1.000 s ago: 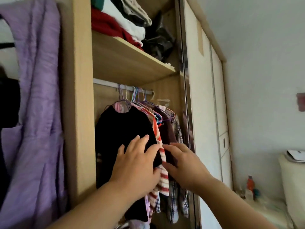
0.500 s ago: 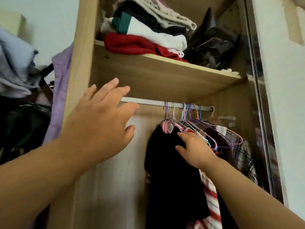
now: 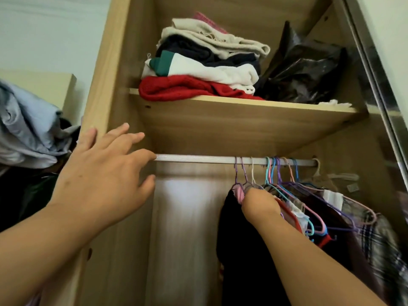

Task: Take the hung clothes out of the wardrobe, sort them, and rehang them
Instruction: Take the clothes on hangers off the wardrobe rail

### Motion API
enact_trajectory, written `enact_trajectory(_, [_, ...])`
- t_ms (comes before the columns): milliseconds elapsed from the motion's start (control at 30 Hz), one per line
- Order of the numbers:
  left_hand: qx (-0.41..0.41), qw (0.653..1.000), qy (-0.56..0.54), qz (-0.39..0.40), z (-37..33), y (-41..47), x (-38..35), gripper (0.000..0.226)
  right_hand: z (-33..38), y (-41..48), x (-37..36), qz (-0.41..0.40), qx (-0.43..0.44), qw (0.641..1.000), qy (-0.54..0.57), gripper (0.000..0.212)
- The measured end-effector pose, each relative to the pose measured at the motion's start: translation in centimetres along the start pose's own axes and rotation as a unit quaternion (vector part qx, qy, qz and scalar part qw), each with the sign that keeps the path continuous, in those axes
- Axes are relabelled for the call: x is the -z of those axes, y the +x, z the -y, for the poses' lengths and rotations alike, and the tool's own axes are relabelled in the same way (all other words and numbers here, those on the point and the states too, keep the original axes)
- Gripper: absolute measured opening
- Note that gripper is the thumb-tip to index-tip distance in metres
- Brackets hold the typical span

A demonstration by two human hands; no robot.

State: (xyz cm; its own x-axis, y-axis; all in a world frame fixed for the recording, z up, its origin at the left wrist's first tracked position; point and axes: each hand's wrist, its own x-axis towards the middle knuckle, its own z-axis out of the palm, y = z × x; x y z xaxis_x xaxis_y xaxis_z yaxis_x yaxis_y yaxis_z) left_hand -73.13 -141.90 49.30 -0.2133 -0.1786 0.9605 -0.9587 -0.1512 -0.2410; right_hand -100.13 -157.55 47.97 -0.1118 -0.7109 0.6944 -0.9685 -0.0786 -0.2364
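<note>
Wardrobe rail runs sideways above your hands. Your right hand closes among the hangers atop the hung clothes; your left hand, spread and empty, hovers leftward, farther off.

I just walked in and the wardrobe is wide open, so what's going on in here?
A person is starting to pull hung clothes out of the wardrobe. The right hand reaches in among the hangers at the neck of a black garment; its fingers are hidden, so a grip is unclear. The left hand is open, fingers spread, near the bare left stretch of the rail. All the clothes hang bunched at the rail's right end. Folded clothes sit on the shelf above.
</note>
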Motion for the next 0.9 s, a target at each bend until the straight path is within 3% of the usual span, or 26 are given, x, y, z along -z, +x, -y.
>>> enact_trajectory(267, [-0.003,1.000,0.012,-0.004,-0.1,-0.1,-0.1,0.039,1.1,0.0,1.4,0.014,0.024,0.999,0.016,0.026])
enact_trajectory(633, [-0.013,1.000,-0.001,-0.010,-0.1,-0.3,0.1,0.040,-2.7,-3.4,6.5,-0.073,0.075,0.994,0.035,0.020])
enact_trajectory(767, [-0.010,0.999,-0.039,-0.015,-0.1,-0.3,0.6,0.044,-5.1,-8.3,6.7,-0.120,0.070,0.990,0.040,0.025])
enact_trajectory(900, [-0.043,0.991,-0.130,-0.006,-1.9,-0.7,0.7,0.048,-6.7,-13.5,7.4,-0.099,0.062,0.993,0.005,0.027])
